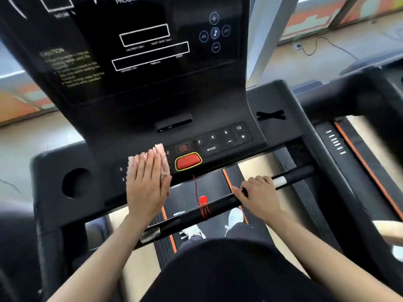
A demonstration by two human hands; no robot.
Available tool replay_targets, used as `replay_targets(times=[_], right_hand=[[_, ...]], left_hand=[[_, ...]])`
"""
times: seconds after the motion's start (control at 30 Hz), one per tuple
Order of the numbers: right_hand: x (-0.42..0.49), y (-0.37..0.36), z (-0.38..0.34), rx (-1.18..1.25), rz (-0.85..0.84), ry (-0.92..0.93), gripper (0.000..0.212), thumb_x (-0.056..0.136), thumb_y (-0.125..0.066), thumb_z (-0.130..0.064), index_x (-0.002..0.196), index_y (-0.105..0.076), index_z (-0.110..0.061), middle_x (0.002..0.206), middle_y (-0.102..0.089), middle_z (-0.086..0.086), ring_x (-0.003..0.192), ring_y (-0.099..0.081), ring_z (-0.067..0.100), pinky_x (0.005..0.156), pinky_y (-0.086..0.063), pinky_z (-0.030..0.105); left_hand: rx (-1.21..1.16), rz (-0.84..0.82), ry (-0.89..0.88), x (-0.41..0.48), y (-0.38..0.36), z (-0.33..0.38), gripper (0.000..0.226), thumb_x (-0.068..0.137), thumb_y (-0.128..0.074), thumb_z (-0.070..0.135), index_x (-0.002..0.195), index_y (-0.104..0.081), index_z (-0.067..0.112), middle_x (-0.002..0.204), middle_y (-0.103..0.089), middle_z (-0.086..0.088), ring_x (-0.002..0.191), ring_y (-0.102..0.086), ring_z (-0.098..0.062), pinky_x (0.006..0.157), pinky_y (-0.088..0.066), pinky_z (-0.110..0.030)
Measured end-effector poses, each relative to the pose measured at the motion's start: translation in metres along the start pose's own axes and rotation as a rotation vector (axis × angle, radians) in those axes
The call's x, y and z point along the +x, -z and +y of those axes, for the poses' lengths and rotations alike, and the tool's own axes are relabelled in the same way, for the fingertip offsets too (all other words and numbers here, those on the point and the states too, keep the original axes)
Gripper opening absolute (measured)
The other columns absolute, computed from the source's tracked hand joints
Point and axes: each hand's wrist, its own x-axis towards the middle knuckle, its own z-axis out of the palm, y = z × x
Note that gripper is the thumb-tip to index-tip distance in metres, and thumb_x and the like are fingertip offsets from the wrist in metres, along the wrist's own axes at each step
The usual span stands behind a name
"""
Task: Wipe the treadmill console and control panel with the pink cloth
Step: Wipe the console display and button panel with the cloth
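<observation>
Here the pink cloth point(162, 159) is pressed flat under the left hand point(147, 182), fingers extended together, on the left part of the black control panel point(220, 141), just beside the red stop button point(188, 161). The crossbar point(220, 202) is gripped by the closed right hand point(258, 196). A pale floor and coloured wall panels are seen beyond. "MODE", "3", "6", "9", "12" are printed on the panel; "CAUTION" is marked on the console point(139, 51).

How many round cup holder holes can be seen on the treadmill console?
1: the cup holder hole is at the console's left end, left of the left hand pressing the pink cloth. A right-side one may be hidden.
</observation>
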Motion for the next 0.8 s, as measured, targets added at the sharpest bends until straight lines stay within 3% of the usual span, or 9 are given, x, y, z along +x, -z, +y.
replay_targets(times=[0.13, 0.23, 0.3, 0.47, 0.6, 0.8], right_hand=[[0.000, -0.002, 0.011, 0.064, -0.002, 0.067, 0.048, 0.093, -0.042, -0.061, 0.075, -0.067, -0.024, 0.072, -0.067, -0.006, 0.078, -0.062, 0.020, 0.088, -0.036, 0.034], [0.000, 0.000, 0.027, 0.207, -0.017, 0.139, 0.042, 0.090, -0.043, -0.060, 0.084, -0.069, -0.027, 0.082, -0.069, -0.010, 0.088, -0.063, 0.017, 0.090, -0.030, 0.026], [-0.001, 0.004, 0.042, 0.294, 0.058, 0.132, 0.033, 0.087, -0.049, -0.055, 0.087, -0.069, -0.028, 0.089, -0.070, -0.013, 0.095, -0.063, 0.016, 0.091, -0.027, 0.024], [-0.008, 0.004, 0.099, 0.273, 0.256, -0.065, 0.044, 0.080, -0.055, -0.054, 0.101, -0.074, -0.020, 0.118, -0.071, 0.001, 0.118, -0.060, 0.028, 0.104, -0.029, 0.038], [-0.024, -0.003, 0.127, 0.297, 0.224, -0.082, 0.053, 0.086, -0.050, -0.058, 0.121, -0.069, -0.023, 0.139, -0.061, 0.003, 0.138, -0.048, 0.029, 0.118, -0.018, 0.046], [-0.026, -0.008, 0.130, 0.388, 0.228, -0.061, 0.052, 0.088, -0.049, -0.057, 0.127, -0.067, -0.028, 0.136, -0.062, -0.002, 0.140, -0.045, 0.023, 0.120, -0.016, 0.050]], left_hand=[[0.014, -0.091, -0.099, 0.026, 0.003, 0.034, 0.068, 0.109, -0.030, 0.045, 0.158, -0.030, -0.002, 0.164, -0.036, -0.021, 0.153, -0.033, -0.039, 0.126, -0.024, -0.054], [0.025, -0.152, -0.197, 0.048, 0.005, 0.063, 0.071, 0.109, -0.016, 0.050, 0.160, -0.025, 0.001, 0.167, -0.032, -0.017, 0.156, -0.028, -0.035, 0.128, -0.020, -0.052], [0.040, -0.181, -0.250, 0.062, 0.006, 0.083, 0.072, 0.109, -0.009, 0.050, 0.161, -0.022, 0.002, 0.169, -0.028, -0.015, 0.158, -0.025, -0.032, 0.129, -0.018, -0.050], [0.046, -0.181, -0.287, 0.092, 0.008, 0.133, 0.067, 0.109, -0.016, 0.044, 0.161, -0.022, 0.002, 0.169, -0.028, -0.015, 0.157, -0.025, -0.033, 0.129, -0.017, -0.051], [0.022, -0.172, -0.304, 0.115, 0.006, 0.173, 0.066, 0.108, -0.022, 0.042, 0.161, -0.022, 0.003, 0.168, -0.029, -0.015, 0.157, -0.025, -0.034, 0.129, -0.016, -0.051], [0.017, -0.131, -0.404, 0.143, 0.002, 0.221, 0.068, 0.109, -0.023, 0.046, 0.163, -0.015, 0.006, 0.171, -0.023, -0.011, 0.159, -0.020, -0.031, 0.130, -0.015, -0.050]])
